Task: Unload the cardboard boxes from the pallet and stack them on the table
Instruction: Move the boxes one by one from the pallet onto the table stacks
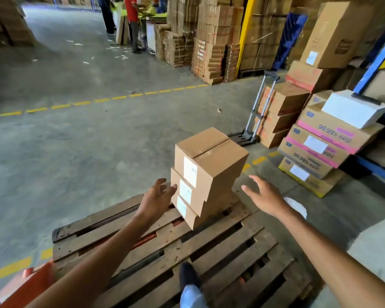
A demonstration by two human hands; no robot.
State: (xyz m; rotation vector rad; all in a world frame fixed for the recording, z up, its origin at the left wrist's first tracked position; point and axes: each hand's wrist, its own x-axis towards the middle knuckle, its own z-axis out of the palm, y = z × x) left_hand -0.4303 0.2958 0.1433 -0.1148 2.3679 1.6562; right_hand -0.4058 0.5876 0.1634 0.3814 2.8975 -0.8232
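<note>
Boxes: three small cardboard boxes (206, 174) stand in one stack at the far edge of the wooden pallet (209, 252); each is turned a little off the one below, so the column looks twisted rather than square, and white labels face the near left.
Top box: the top box (210, 152) sits with its taped seam up, clear of both hands.
Left hand: the left hand (157, 197) reaches in from the near left with fingers spread and relaxed; its fingertips are at or just beside the left face of the middle box, and contact cannot be told. It grasps nothing.
Right hand: the right hand (263, 196) is out on the right side of the stack, fingers straight and released, apart from the cardboard.
Why so held: the hands flank the stack on opposite sides, which looks like the set-up for a two-sided squeeze lift.
Footing: one shoe (188, 274) is planted on the near pallet slats, probably to bring the stack within reach.
Table: a pale surface (378, 247) at the near right may be the table; too little shows to be sure.
Progress: judged from the bare slats, most of the pallet is already unloaded.
Risk: the skewed stack could shear apart if lifted from the bottom.
</note>
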